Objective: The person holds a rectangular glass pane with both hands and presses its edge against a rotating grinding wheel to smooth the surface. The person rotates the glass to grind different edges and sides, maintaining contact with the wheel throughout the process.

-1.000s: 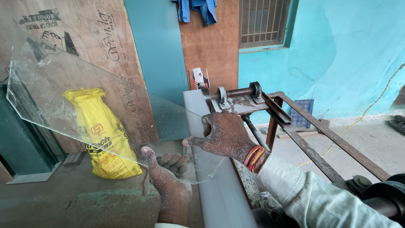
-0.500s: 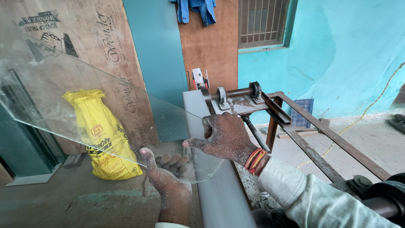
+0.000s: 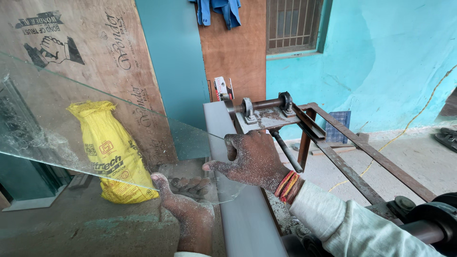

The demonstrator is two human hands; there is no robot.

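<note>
1. A large clear glass sheet is held level-to-tilted, its right edge meeting the grey sanding belt that runs away from the camera toward the machine's roller shaft.
2. The left hand grasps the near edge of the glass from below, thumb on top and fingers visible through the pane; it is dusted white.
3. The right hand lies spread and pressed on the glass corner over the belt, fingers curled over the edge, so it is holding the pane down rather than hanging free. Red and orange threads circle its wrist.
4. White powder clings to both hands and gathers on the glass near the belt, which suggests that edge grinding is under way and some of the edge has already been worked.
5. How much of the edge is finished cannot be told; the far left part of the pane runs out of view.
6. Behind stand a yellow sack, leaning plywood boards and a rusty steel frame against a turquoise wall.
</note>
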